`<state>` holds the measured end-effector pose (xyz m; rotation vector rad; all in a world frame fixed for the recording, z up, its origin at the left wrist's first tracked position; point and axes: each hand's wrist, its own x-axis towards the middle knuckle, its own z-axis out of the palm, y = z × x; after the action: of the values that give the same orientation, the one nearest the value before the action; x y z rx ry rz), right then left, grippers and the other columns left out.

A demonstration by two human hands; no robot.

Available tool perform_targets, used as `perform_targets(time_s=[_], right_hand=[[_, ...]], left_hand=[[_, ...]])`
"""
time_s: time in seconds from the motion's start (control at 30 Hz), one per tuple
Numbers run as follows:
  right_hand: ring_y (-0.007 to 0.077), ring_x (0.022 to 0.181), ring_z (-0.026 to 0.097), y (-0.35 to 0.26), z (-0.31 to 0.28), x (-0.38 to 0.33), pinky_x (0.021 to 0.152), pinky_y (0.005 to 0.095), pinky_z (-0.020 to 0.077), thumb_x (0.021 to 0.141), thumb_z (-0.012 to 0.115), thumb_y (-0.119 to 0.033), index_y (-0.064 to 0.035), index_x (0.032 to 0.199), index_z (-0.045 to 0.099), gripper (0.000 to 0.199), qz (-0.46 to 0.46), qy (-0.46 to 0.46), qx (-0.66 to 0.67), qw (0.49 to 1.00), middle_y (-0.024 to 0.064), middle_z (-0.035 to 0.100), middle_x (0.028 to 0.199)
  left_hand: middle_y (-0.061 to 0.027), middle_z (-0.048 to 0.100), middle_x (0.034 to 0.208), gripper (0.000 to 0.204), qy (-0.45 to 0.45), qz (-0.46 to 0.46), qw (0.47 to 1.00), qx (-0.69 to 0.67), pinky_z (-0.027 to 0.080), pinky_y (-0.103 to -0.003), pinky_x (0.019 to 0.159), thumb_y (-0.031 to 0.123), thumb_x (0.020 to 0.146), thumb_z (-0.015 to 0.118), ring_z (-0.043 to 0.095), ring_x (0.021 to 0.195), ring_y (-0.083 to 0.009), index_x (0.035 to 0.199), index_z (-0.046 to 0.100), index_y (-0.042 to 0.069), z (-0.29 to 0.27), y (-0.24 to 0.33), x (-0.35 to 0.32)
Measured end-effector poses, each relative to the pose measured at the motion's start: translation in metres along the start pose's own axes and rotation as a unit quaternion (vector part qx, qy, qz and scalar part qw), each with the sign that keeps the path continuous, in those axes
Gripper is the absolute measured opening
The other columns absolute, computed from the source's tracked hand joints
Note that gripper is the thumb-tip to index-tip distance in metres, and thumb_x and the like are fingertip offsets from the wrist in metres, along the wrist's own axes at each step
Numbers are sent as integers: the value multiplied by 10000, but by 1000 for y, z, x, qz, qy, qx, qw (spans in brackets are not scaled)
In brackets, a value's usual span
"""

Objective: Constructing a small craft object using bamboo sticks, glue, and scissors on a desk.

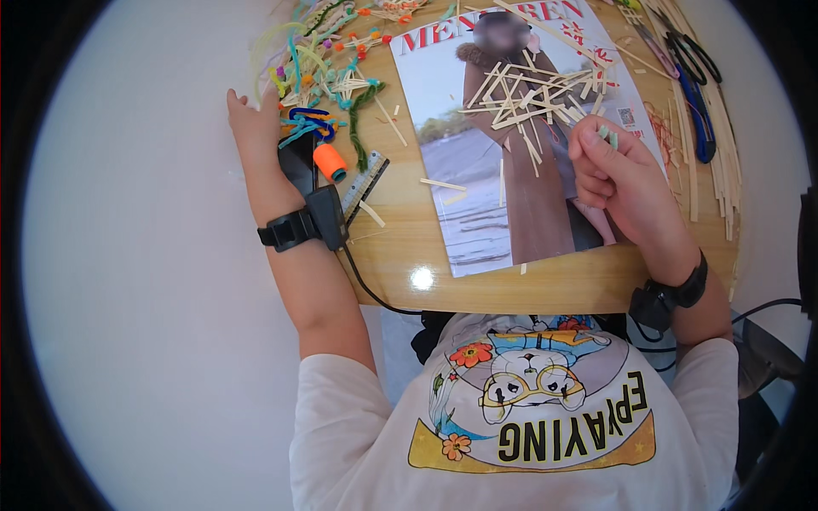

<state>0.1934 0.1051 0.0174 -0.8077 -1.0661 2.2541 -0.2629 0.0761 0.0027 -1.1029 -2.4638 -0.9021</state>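
At the left table edge my left hand (254, 123) reaches to a heap of colourful craft pieces (328, 51). Its fingers are partly hidden, and a pale yellow bendy strand (279, 28) arches from them over the heap. My right hand (615, 162) is closed above a magazine (477, 221), beside a loose tangle of thin wooden sticks (528, 98). Small pale green bits show at its fingers; what it grips is not clear. Blue and orange pipe cleaners (315, 123) and a dark green one (358, 128) lie right of my left hand.
An orange thread spool (330, 162) and a ruler (365, 186) lie near my left wrist, by a dark flat object (297, 166). At right are a blue utility knife (702, 128), black-handled scissors (694, 60) and long wooden strips (724, 170). Cables run from both wrist straps.
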Motion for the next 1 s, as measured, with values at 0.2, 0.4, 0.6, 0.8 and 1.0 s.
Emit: perform_targets(time_s=[0.2,0.4,0.6,0.8,1.0], right_hand=[[22,510,272,1,-2,1,455,174,270,979,476,-290,-72,875,540,249,-8,-2,-23,1000,-75,315,604],[22,508,260,-1,0,-1,453,173,265,989,450,-293,-74,904,540,252,-6,2,-13,1000,-75,305,608],[15,493,249,-3,2,-3,438,170,260,989,453,-285,-69,914,543,246,-9,-14,-23,1000,-79,308,610],[16,496,256,-3,4,-4,437,177,269,987,457,-270,-62,933,545,232,-4,-11,-45,999,-82,309,615],[31,530,285,3,15,6,487,192,289,977,474,-236,-39,1028,550,218,1,7,-28,1000,-67,308,619]], left_hand=[[-118,671,951,464,-201,21,979,-30,491,-352,780,297,792,667,645,883,-236,1175,601,42,-42,73,-29],[-70,651,792,296,-293,77,949,84,475,-308,665,247,792,679,609,699,-194,978,658,17,-23,93,-73],[-84,668,802,260,-229,93,965,87,492,-333,694,232,775,669,643,756,-227,950,654,41,-15,87,-71],[-60,678,809,293,-214,22,975,-60,492,-295,710,225,779,644,644,747,-170,1002,658,36,-23,79,-53],[-53,652,892,303,-134,-80,904,-398,456,-211,710,177,890,621,592,788,-82,1104,630,-36,-41,66,-40]])
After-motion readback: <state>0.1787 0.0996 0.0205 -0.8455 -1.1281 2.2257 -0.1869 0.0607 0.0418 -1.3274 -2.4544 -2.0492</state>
